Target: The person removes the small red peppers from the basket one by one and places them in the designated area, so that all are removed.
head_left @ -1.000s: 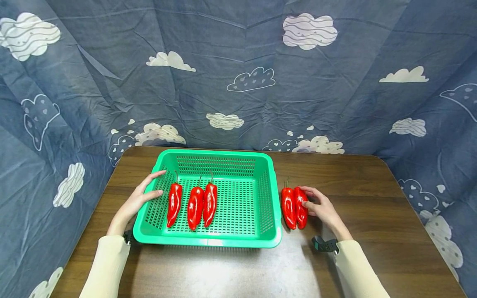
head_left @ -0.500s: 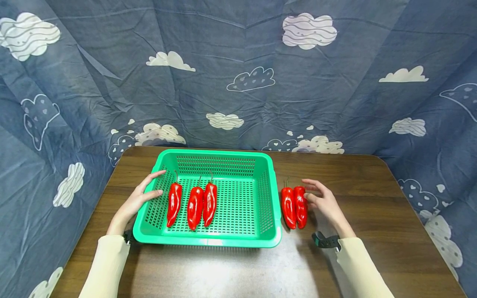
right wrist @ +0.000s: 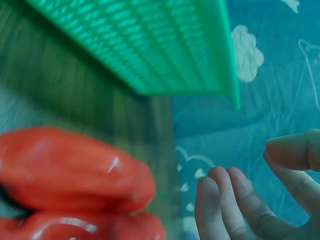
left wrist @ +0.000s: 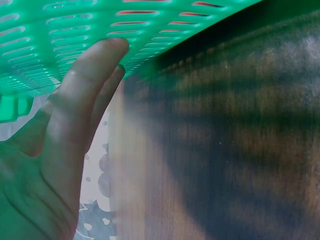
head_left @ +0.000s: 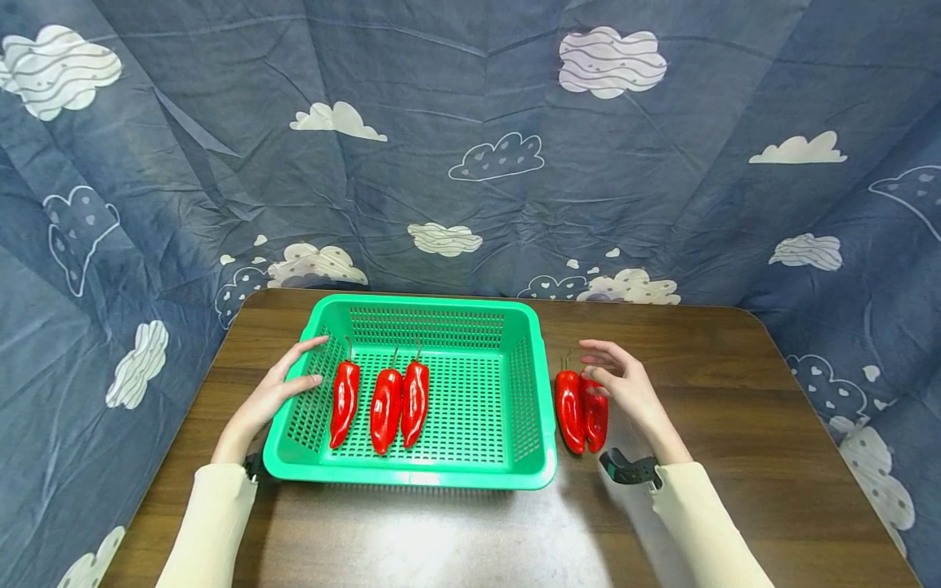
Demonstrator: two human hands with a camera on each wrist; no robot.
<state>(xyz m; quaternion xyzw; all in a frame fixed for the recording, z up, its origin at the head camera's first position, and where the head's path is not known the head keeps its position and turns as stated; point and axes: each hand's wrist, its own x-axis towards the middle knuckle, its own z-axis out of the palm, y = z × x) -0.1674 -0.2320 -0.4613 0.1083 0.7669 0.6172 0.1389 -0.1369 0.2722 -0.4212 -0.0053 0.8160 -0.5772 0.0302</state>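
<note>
My left hand (head_left: 266, 398) rests at the left rim of the green plastic basket (head_left: 412, 477), thumb and fingers extended. In the left wrist view, its fingers (left wrist: 80, 95) lie against the slotted wall. Three long, glossy red peppers lie in the basket: a left one (head_left: 344, 404), a middle one (head_left: 385, 412) and a right one (head_left: 415, 406). Right of the basket, two more lie side by side: a near pepper (head_left: 569, 412) and a far pepper (head_left: 596, 420). My right hand (head_left: 625, 384) hovers over the far pepper's stem end, holding nothing; its fingers are apart from the thumb.
Everything stands on a dark wood-grain table (head_left: 735, 416). A dark blue curtain (head_left: 470, 106) with white clouds hangs behind it. A black wrist strap (head_left: 628, 469) sits at the right wrist.
My right hand let go of the far pepper, drew back to the right, then moved up and left over its stem end. The left hand and basket stay in place.
</note>
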